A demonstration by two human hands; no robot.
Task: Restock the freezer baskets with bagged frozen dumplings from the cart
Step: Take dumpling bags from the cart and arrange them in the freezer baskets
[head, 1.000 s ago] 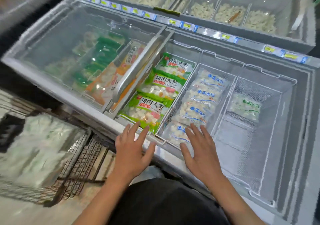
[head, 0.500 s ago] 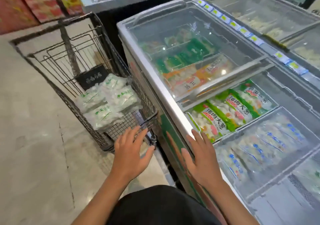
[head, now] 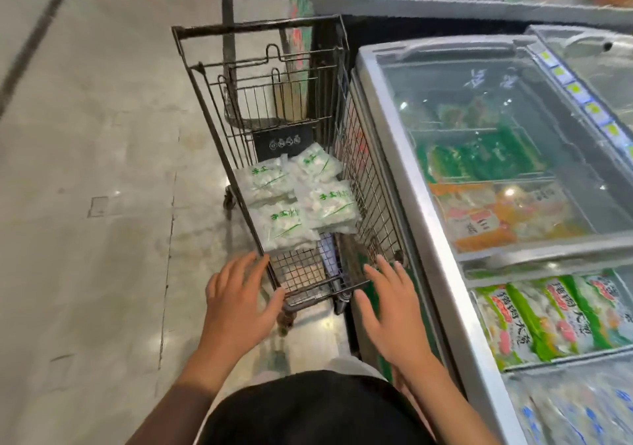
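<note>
A pale tiled floor (head: 85, 204) fills the left half of the view. Along the right runs a chest freezer (head: 404, 156) with a metal rim; its sliding glass lid (head: 496, 129) covers the far part, and green and orange packets show blurred beneath the glass. Nearer the person the freezer is uncovered, showing green-printed dumpling bags (head: 548, 317) lying side by side in a row, and below them a basket of blue-lettered bags (head: 575, 410), too blurred to count. A second freezer (head: 589, 64) lies beyond, with a strip of price tags (head: 579, 98) between the two.

A dark wire cart (head: 274, 108) stands just beside the freezer's left wall, its near end facing the person. On its floor lie four clear bags of frozen dumplings (head: 301, 201) with green lettering, overlapping one another, two farther and two nearer; the wire front panel stands between them and the hands.

The left hand (head: 239, 300) hovers by the cart's near-left corner, fingers spread and straight, holding nothing. The right hand (head: 387, 307) hovers by the near-right corner, between cart and freezer, likewise spread and empty.
</note>
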